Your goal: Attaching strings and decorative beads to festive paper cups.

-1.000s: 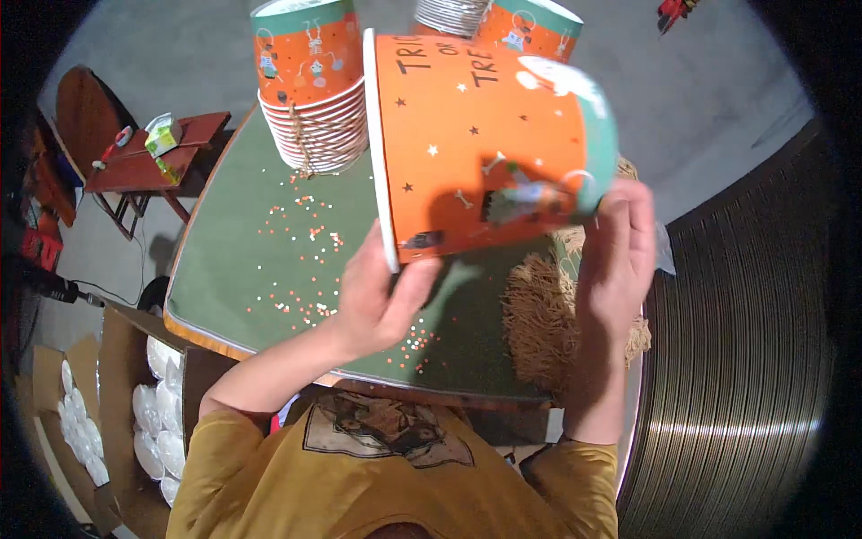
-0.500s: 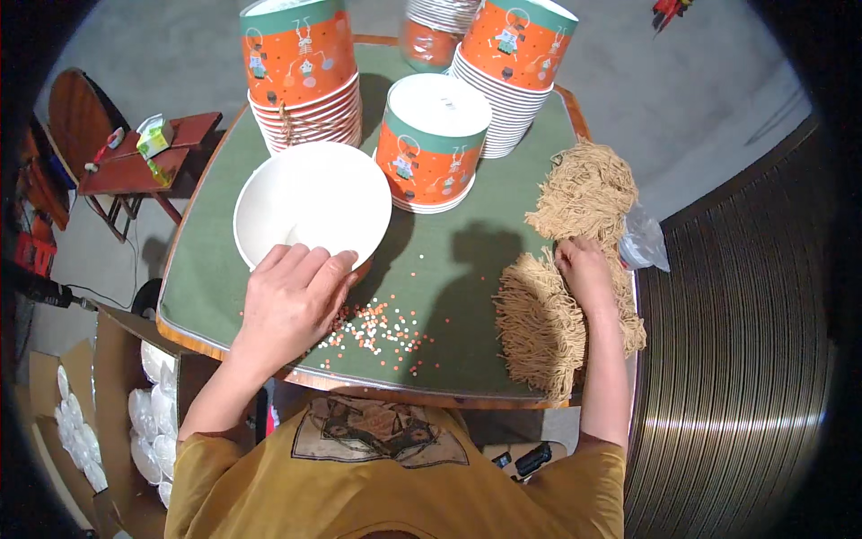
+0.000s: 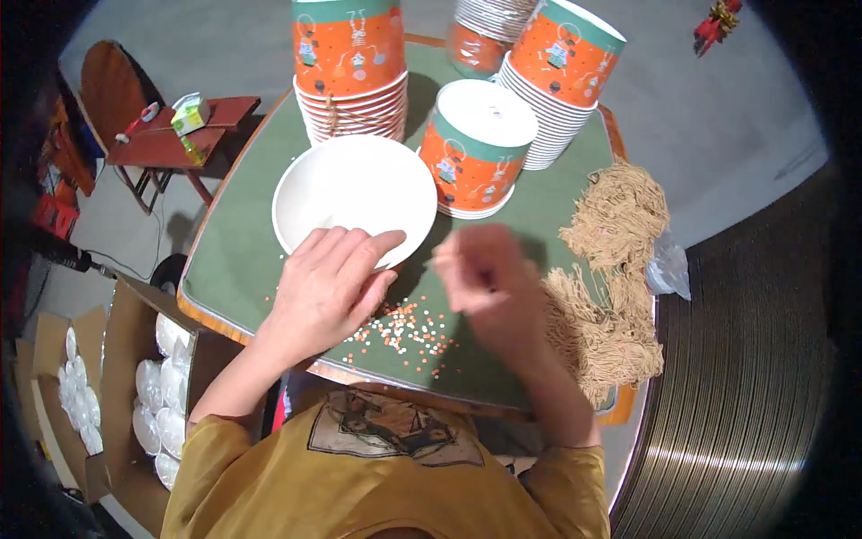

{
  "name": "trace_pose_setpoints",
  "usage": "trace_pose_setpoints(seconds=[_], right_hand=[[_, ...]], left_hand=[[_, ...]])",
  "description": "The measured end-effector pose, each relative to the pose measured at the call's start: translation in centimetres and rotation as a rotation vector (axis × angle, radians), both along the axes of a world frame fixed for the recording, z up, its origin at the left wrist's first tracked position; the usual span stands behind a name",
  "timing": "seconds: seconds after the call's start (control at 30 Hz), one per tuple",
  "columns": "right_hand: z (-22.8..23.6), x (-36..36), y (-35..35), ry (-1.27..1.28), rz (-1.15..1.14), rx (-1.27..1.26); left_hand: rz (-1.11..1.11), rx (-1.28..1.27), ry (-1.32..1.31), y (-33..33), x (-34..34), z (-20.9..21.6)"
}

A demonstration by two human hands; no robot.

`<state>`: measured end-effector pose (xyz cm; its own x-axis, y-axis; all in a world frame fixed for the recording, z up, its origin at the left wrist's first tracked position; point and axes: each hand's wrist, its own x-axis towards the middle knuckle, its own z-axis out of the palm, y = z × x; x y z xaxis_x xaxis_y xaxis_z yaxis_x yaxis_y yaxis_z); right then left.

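Observation:
A white-lined paper bucket (image 3: pixel 346 184) lies tipped toward me on the green-covered table (image 3: pixel 242 269). My left hand (image 3: pixel 328 287) grips its near rim, the fingers over the edge. To the right of the bucket, my right hand (image 3: pixel 494 292) is raised above the table, blurred, with its fingers curled in. Whatever they may hold does not show. Beyond that hand lie tan cords in an upper bundle (image 3: pixel 620 216) and a lower, looser bundle (image 3: pixel 615 350). Small orange and white dots (image 3: pixel 404 337) are scattered below the bucket.
An orange and green bucket (image 3: pixel 476 148) stands upside down beside the white one. Behind are a left bucket stack (image 3: pixel 350 54) and a right bucket stack (image 3: pixel 561 72). A clear plastic bag (image 3: pixel 667 265) sits by the cords. Cardboard boxes (image 3: pixel 121 377) are at lower left.
My right hand has left the cord bundles and moved left toward the bucket. My left hand stays at the rim. The whole view has shifted, so the table sits farther right.

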<state>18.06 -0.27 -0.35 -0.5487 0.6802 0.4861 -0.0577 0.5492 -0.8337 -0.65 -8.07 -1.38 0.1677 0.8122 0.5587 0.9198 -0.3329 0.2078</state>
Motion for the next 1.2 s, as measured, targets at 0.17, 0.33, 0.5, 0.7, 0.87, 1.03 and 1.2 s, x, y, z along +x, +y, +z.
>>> trace_pose_setpoints(seconds=[0.17, 0.33, 0.5, 0.7, 0.87, 1.03, 1.2], right_hand=[[-1.6, -2.7, -1.7, 0.014, 0.02, -0.129], [-2.1, -2.5, -1.8, 0.065, 0.004, -0.453], [-1.9, -2.5, -2.0, 0.142, 0.024, -0.534], [-2.2, -1.6, -1.9, -0.053, 0.03, -0.356], [-1.7, -1.1, -2.2, -0.345, 0.043, -0.143], [-2.6, -0.9, -2.3, -0.273, 0.069, -0.271], [-3.7, -1.2, -2.5, -0.126, 0.053, -0.413]], left_hand=[[-0.119, 0.008, -0.316, -0.7, -0.5, 0.6], [-0.177, 0.029, -0.276, -1.3, -0.8, 0.7], [-0.196, 0.005, -0.223, -1.0, -0.8, 0.7], [-0.195, 0.079, -0.064, -0.9, -0.7, 0.1], [-0.153, 0.085, 0.04, -1.0, -0.8, 0.3], [-0.182, 0.064, -0.004, -0.9, -0.4, 0.2], [-0.212, 0.063, -0.011, -0.5, -0.3, 0.3]])
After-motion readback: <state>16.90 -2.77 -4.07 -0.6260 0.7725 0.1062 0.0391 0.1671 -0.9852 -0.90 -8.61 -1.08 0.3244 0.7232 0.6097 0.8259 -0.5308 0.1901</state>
